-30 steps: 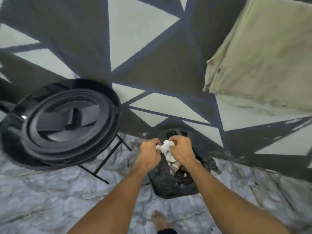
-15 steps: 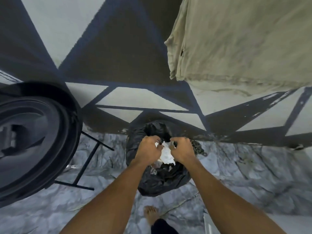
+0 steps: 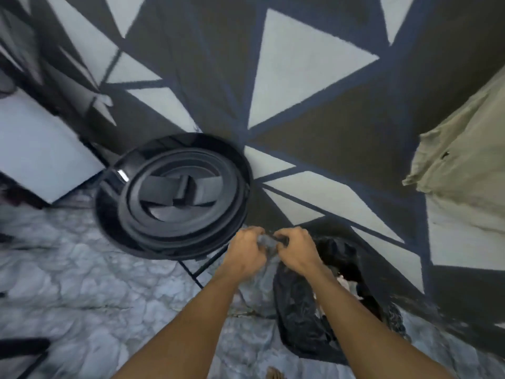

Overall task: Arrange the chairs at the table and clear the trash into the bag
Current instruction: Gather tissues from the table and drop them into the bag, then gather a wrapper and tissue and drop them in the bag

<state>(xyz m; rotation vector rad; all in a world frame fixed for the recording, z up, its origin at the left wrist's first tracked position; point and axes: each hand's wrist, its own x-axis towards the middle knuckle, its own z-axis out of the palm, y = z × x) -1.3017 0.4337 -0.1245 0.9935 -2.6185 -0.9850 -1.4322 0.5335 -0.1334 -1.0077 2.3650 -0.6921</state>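
Observation:
My left hand (image 3: pixel 246 255) and my right hand (image 3: pixel 296 254) are held close together, fingers curled, and both pinch a small crumpled tissue (image 3: pixel 266 241) that looks grey in the blur. Just below and to the right of the hands, the black trash bag (image 3: pixel 300 313) stands open on the marbled floor against the wall. A little pale trash (image 3: pixel 345 280) shows inside its mouth. My right forearm covers part of the bag. No chair is plainly in view.
A round black table (image 3: pixel 175 198) on thin metal legs stands left of the hands, close to my left wrist. A white panel (image 3: pixel 41 157) leans at far left. A beige cloth (image 3: pixel 464 149) hangs at right. My bare foot (image 3: pixel 274 373) is at the bottom edge.
The view has swung back to the left, so the round table is in the middle again. Both hands have kept their grip and now sit above the bag's left rim; the tissue looks smaller and darker.

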